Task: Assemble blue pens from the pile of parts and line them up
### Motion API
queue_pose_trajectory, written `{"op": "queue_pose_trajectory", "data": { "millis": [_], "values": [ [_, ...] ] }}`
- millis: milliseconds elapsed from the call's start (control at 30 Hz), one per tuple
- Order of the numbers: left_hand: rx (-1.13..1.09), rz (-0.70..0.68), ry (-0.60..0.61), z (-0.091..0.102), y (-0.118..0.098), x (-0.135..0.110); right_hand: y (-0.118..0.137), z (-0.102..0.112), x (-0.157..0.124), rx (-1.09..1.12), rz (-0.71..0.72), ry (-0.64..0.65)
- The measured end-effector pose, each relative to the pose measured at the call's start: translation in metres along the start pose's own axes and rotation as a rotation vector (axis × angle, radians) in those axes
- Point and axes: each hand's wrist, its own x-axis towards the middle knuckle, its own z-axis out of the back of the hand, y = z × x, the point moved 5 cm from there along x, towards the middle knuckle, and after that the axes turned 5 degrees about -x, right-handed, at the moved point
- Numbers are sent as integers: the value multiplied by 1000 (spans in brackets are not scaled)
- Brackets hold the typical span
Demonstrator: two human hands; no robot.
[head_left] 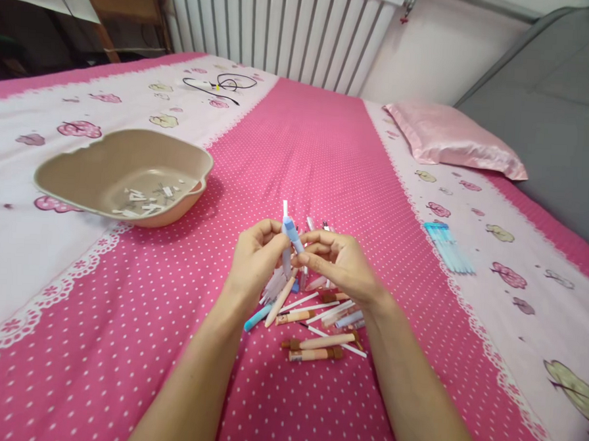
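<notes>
Your left hand [252,256] pinches a slim pale-blue plastic pen piece [286,262] upright; your right hand [344,262] grips a short darker-blue plastic piece [293,233] against it. Fingertip holds probably steady both above the loose multicoloured plastic pens [296,317] nearby.

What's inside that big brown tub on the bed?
Inside the tub lie small white pieces, scattered on its floor, with thin bits too small to name. The near wall covers the closest part of the floor, so anything there can't be seen.
</notes>
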Motion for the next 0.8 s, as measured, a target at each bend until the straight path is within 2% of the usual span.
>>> {"op": "queue_pose_trajectory", "data": {
  "millis": [200,333,533,800],
  "values": [
    [98,-49,5,0,-3,0,3,8,-1,52,34,12],
    [253,-98,58,0,4,2,10,21,-4,111,103,-145],
    [499,-158,167,-10,8,-1,12,36,-4,220,124,-401],
    [622,-198,229,-18,2,-5,11,42,-5,296,144,-492]
  ]
}}
